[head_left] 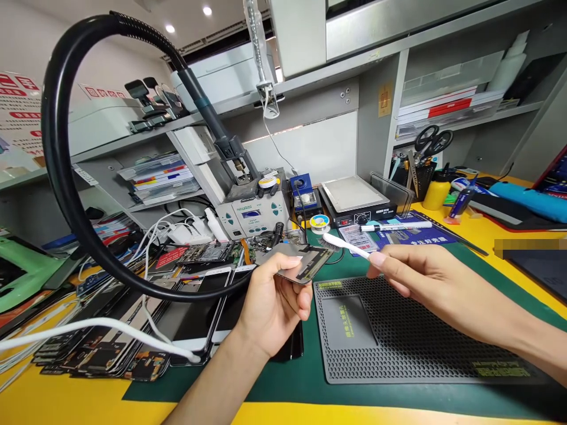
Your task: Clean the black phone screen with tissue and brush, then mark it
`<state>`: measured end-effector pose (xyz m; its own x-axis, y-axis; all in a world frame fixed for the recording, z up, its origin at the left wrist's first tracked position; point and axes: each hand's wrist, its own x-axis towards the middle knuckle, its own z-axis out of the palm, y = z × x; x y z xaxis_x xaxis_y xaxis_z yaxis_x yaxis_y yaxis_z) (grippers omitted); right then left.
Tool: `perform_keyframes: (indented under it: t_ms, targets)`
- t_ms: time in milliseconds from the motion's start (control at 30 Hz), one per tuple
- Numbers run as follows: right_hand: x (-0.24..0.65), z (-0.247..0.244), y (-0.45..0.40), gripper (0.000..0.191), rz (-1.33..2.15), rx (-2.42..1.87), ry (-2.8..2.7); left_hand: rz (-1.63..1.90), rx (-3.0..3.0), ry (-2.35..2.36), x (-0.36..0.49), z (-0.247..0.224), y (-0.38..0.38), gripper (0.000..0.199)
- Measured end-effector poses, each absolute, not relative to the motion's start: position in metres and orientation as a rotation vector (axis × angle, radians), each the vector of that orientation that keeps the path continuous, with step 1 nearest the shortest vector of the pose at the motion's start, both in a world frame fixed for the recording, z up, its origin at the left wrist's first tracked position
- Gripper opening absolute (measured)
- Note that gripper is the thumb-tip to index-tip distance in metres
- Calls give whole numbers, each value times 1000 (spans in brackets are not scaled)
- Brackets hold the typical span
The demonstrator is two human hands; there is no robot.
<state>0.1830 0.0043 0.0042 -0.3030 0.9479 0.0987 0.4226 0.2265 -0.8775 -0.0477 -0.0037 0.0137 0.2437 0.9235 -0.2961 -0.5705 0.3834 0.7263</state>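
My left hand (268, 310) is closed on a thin grey phone panel (313, 265), thumb on top and fingers curled beneath, holding it tilted above the bench. A white toothbrush (349, 246) is pinched by its handle in my right hand (427, 283). Its dark bristles are at the panel's far edge; whether they touch it I cannot tell. Below my right hand lies a grey perforated silicone mat (354, 369) on a green work mat (283, 389).
Disassembled phones (110, 336) and white cables (101, 324) crowd the left. A thick black hose (53, 147) arches over them. Behind stand a soldering station (257, 209), a heating plate (354, 195) and a solder spool (319, 222). A marker (396, 226) and a yellow bottle (436, 192) are rightward.
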Motion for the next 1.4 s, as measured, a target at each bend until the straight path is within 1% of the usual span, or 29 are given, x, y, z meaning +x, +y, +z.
perform_keyframes:
  t_ms: [200, 533, 900, 1067, 1233, 1400]
  targets:
    - [183, 4, 4, 47, 970, -1259, -1866, 1083, 535, 802, -47, 15, -4, 33]
    - [181, 5, 1, 52, 943, -1294, -1873, 1052, 546, 797, -48, 12, -5, 35]
    - [181, 5, 1, 51, 917, -1294, -1898, 1041, 628, 797, -48, 11, -6, 37]
    - [179, 7, 1, 51, 932, -1290, -1892, 1034, 635, 795, -48, 10, -6, 33]
    - [180, 7, 0, 48, 916, -1277, -1910, 1037, 646, 787, -48, 10, -6, 38]
    - [180, 7, 0, 50, 893, -1284, -1924, 1049, 648, 773, -49, 10, -6, 40]
